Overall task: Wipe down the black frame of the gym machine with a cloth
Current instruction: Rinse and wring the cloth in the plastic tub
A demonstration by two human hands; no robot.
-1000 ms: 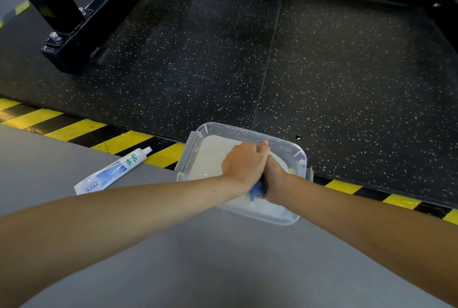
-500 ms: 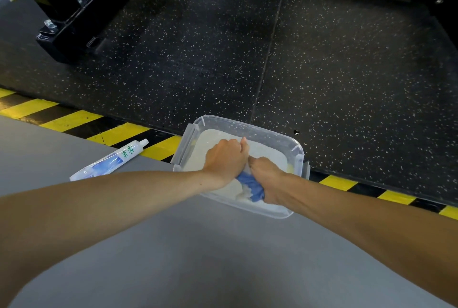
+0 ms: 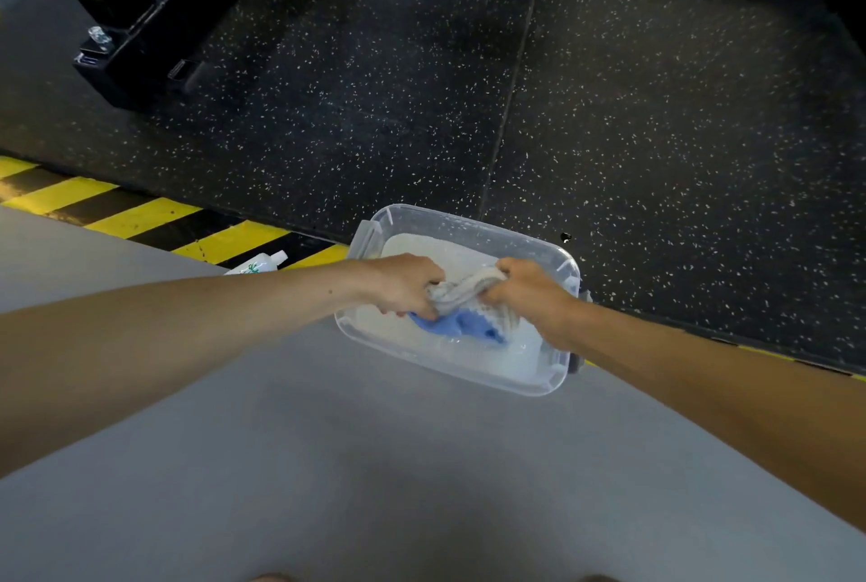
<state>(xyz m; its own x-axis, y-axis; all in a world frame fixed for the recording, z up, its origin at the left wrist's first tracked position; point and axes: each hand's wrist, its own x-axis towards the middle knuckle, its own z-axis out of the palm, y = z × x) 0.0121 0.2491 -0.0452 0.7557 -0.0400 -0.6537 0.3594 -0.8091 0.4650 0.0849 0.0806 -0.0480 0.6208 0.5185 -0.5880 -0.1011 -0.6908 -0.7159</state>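
Cloth (image 3: pixel 461 292), ribbed, twisted between hands (image 3: pixel 405 284) (image 3: pixel 527 295), clear tub (image 3: pixel 473 221)

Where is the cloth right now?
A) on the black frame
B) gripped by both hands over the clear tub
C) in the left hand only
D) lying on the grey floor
B: the left hand and right hand both grip the cloth over the clear tub.

The cloth (image 3: pixel 461 300), pale grey-white over a blue part, is bunched and twisted into a rope above the near half of a clear tub (image 3: pixel 468 228). The black frame (image 3: pixel 140 33), bolted steel beams, lies along the rubber floor's (image 3: pixel 656 113) far-left corner.
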